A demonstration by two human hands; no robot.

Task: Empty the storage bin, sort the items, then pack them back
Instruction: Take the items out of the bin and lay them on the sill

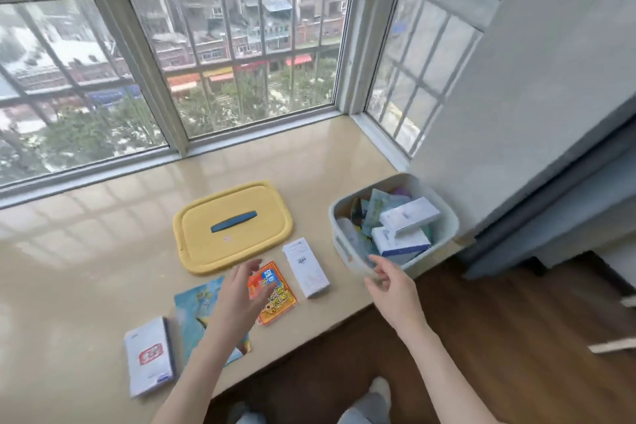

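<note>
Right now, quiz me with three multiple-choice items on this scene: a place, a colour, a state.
1. Relative to the bin, the yellow lid lies: A on top of it; B left of it, on the sill; C inside it.
2. Its handle is: A blue; B red; C white.
3. The bin is: A empty; B holding boxes; C overturned.
Answers: 1 B, it lies flat on the sill beside the bin. 2 A, a dark blue strip crosses it. 3 B, white boxes show inside.
</note>
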